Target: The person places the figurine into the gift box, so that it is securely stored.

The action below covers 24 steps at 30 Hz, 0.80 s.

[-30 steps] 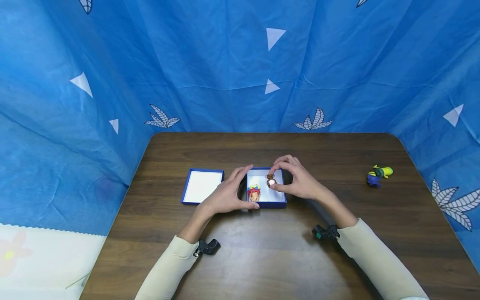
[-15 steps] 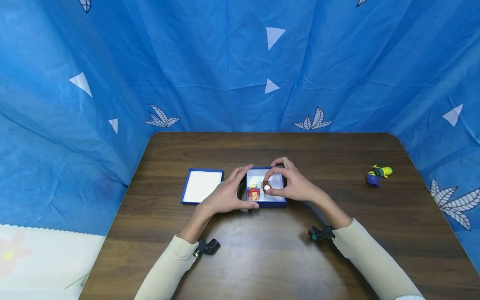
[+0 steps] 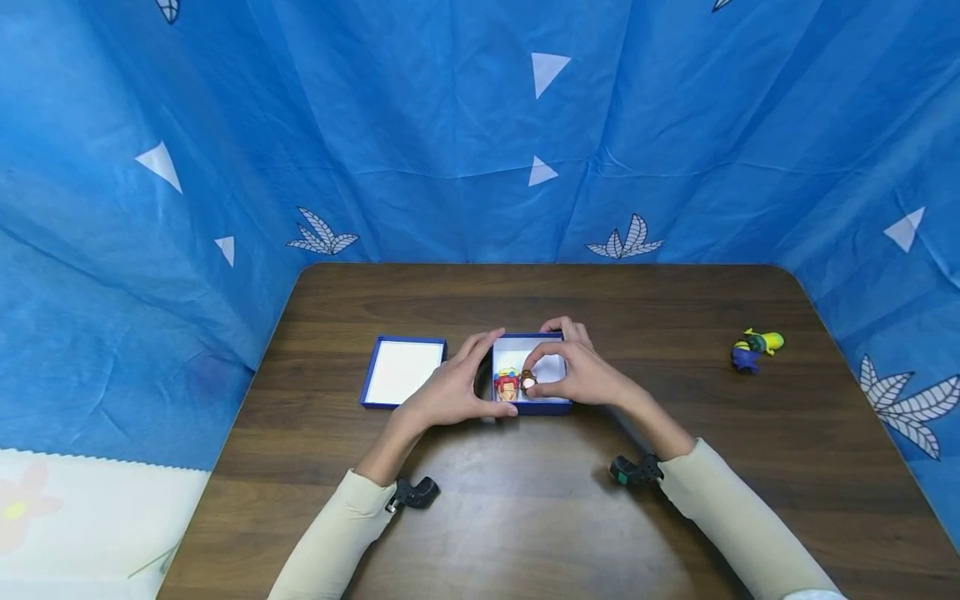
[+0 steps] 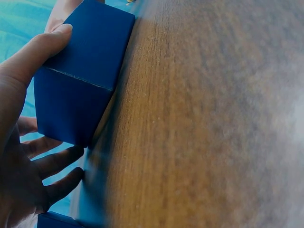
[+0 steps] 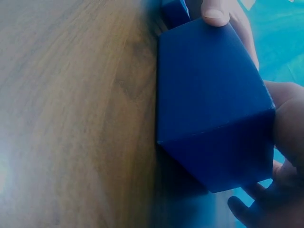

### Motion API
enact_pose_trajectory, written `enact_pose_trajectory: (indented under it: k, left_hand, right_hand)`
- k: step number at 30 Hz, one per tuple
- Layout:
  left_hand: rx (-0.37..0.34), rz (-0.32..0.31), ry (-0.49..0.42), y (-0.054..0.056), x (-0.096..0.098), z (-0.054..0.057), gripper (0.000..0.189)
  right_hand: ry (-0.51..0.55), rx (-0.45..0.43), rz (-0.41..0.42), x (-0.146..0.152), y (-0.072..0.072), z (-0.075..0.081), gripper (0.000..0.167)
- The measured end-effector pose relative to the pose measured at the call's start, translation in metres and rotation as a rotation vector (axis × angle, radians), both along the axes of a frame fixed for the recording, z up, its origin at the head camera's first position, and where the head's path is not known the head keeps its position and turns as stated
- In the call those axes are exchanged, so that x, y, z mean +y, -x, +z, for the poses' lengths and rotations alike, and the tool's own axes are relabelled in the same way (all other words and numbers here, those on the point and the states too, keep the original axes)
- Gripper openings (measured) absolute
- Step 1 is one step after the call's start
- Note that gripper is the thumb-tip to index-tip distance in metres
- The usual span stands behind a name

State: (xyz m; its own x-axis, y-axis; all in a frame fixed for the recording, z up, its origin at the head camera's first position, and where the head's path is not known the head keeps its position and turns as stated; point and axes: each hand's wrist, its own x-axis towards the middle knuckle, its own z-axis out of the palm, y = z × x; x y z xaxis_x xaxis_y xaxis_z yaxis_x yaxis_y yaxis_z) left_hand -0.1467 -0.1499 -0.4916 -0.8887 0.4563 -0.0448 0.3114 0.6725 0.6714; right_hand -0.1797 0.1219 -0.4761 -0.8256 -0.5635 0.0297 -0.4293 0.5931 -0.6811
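A square blue box [image 3: 547, 409] with a white inside stands uncovered on the table. My left hand [image 3: 450, 393] holds its left side, thumb on the front wall and fingers at the back; the left wrist view shows the thumb on the blue wall [image 4: 80, 61]. Inside, at the front left, lies a small red and yellow toy figure [image 3: 507, 386]. My right hand [image 3: 588, 372] reaches over the box's right side and pinches a small brown toy figure [image 3: 528, 382] with a white patch, close beside the red one. The right wrist view shows only the box's outside [image 5: 213, 85].
A blue-rimmed lid [image 3: 405, 372], white side up, lies left of the box. Toward the table's right edge are a blue and yellow toy figure [image 3: 746, 358] and a yellow-green one [image 3: 771, 342]. A blue curtain [image 3: 465, 125] hangs behind the wooden table [image 3: 480, 533].
My right hand has moved left and nearer to me inside the box, bringing the brown figure beside the red one. The left hand has stayed on the box.
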Motion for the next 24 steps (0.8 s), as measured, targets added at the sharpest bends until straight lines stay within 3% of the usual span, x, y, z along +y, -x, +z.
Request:
enact_pose_trajectory:
  k: [6, 24]
  left_hand:
    - [0.004, 0.003, 0.004, 0.0003, -0.0005, 0.0006, 0.126]
    - [0.003, -0.002, -0.004, 0.0006, -0.0004, 0.0001, 0.126]
  right_hand:
    - [-0.040, -0.002, 0.024, -0.0020, 0.0006, 0.0063, 0.029]
    - [-0.137, -0.028, -0.004, 0.0002, -0.0002, 0.0079, 0.020]
